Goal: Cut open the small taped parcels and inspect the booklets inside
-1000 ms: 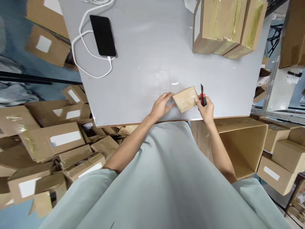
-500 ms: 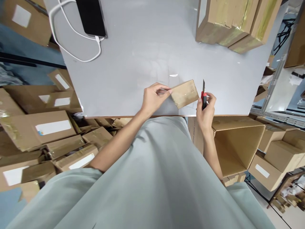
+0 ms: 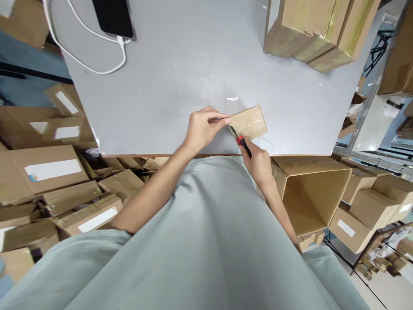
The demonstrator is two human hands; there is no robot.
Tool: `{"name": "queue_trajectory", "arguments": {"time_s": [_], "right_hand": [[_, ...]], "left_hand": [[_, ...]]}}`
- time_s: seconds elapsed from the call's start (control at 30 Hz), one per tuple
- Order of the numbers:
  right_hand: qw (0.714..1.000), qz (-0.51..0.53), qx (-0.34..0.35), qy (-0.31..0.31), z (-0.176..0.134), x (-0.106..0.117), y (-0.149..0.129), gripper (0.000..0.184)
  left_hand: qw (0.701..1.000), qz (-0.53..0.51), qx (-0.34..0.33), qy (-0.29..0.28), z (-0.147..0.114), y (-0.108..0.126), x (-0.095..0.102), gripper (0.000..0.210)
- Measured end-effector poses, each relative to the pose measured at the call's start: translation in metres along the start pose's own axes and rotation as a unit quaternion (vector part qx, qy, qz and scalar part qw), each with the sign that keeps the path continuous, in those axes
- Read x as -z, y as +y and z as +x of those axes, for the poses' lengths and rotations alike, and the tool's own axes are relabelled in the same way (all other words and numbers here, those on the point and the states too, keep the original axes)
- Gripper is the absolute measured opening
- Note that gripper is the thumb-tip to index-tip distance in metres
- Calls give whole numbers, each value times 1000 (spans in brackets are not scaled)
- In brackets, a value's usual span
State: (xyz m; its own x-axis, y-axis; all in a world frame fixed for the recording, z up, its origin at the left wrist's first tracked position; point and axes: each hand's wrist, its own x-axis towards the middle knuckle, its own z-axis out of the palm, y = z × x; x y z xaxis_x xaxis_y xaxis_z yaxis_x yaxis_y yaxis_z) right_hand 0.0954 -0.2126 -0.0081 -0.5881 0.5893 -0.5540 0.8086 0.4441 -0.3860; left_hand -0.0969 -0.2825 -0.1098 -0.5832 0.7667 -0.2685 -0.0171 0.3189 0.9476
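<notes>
A small taped cardboard box (image 3: 249, 122) is near the front edge of the grey table. My left hand (image 3: 206, 129) pinches its left end between thumb and fingers. My right hand (image 3: 258, 162) is closed around a red and black utility knife (image 3: 241, 143), its blade out and pointing up and left. The blade's tip is at the box's left end, close to my left fingertips; whether it touches the cardboard I cannot tell.
Taped cartons (image 3: 309, 34) stand at the table's back right. A black phone (image 3: 113, 18) with a white cable (image 3: 106, 71) lies at the back left. Below, an open carton (image 3: 312, 193) is on the right, and many cardboard boxes (image 3: 51, 170) are piled left.
My right hand has swung the knife leftward from beside the box's right end to its left end. My left hand keeps its pinch on the box. The view has shifted slightly.
</notes>
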Motion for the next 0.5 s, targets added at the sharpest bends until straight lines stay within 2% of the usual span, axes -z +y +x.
{"name": "queue_trajectory", "arguments": {"time_s": [0.2, 0.37, 0.5], "right_hand": [[995, -85, -37, -33, -2, 7, -15, 52], [986, -141, -58, -65, 0, 22, -36, 51], [976, -184, -82, -84, 3, 30, -51, 48]], "left_hand": [[1000, -6, 3, 3, -2, 3, -1, 9], [999, -21, 21, 13, -2, 5, -6, 18], [999, -11, 24, 20, 0, 5, -9, 12]]}}
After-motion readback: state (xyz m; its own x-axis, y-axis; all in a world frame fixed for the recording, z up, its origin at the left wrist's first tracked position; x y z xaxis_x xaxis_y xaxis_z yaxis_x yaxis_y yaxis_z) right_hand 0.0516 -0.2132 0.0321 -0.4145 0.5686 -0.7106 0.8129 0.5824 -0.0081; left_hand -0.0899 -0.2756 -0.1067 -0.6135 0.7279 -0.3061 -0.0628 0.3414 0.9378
